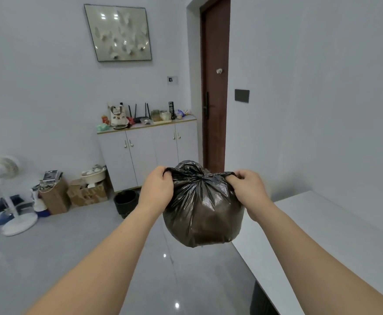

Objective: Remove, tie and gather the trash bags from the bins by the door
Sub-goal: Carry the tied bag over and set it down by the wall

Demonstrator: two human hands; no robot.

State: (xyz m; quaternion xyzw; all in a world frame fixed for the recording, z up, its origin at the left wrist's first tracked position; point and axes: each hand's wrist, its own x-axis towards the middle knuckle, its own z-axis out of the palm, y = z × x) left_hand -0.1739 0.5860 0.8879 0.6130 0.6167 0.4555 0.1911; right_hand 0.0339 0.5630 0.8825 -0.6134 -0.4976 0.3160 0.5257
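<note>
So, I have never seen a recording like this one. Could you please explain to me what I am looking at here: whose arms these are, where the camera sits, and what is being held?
There is only one picture, taken by a wide-angle camera worn on a person's head, so you see that person's own two bare arms reaching forward. No robot is involved. The left hand and the right hand each grip one gathered end of a black trash bag and pull apart at a knot on top. The full bag hangs in the air between them. Behind it, a black bin stands on the floor beside a white cabinet, close to the brown door. A white table is at the right.
</note>
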